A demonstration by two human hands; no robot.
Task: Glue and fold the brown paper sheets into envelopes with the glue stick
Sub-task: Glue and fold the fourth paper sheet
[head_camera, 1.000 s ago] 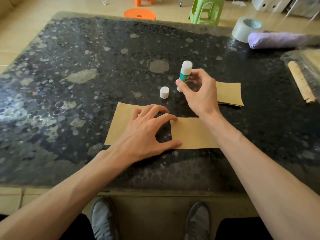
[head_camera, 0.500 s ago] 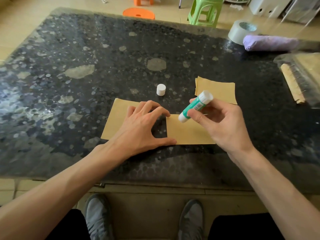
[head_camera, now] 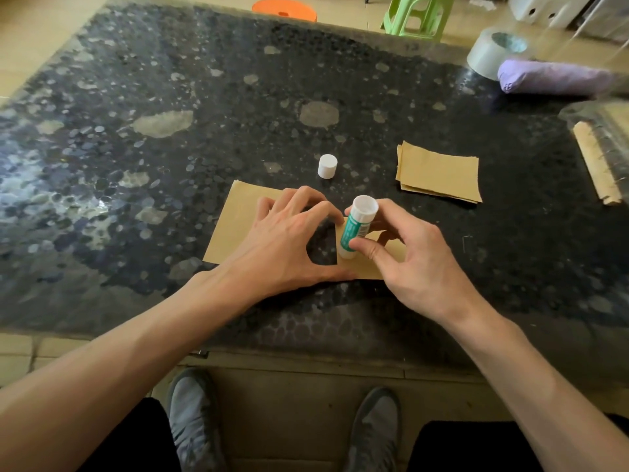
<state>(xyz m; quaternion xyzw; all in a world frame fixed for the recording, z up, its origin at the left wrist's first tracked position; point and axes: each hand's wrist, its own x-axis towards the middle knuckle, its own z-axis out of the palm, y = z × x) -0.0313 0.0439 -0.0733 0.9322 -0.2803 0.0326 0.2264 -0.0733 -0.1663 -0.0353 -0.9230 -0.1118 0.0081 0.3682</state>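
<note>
1. Brown paper sheet (head_camera: 238,229): lies flat on the dark speckled table (head_camera: 170,97), in the near middle, long side running left to right. Its left part is uncovered; both hands cover the rest.
2. Left hand (head_camera: 289,247): rests on the sheet, fingers spread and arched. Fingertips and thumb press down on the paper, and nothing is held. Dark table surface shows in the gap between thumb and forefinger.
3. White cap (head_camera: 327,166): stands upright on the table just beyond the far edge of the sheet, apart from both hands.
4. Glue stick (head_camera: 357,229): green-and-white tube, uncapped, nearly upright with a slight tilt. Its lower end meets the right part of the sheet, just beside the left forefinger, and its round white end points up.
5. Right hand (head_camera: 418,264): pinches the glue stick between thumb and curled fingers, with the thumb across the lower half of the tube.
6. Stack of folded brown paper (head_camera: 439,175): lies further right and further off, clear of the hands.
7. Far right: a roll of tape (head_camera: 490,52) touches a purple bundle (head_camera: 558,78).
</note>
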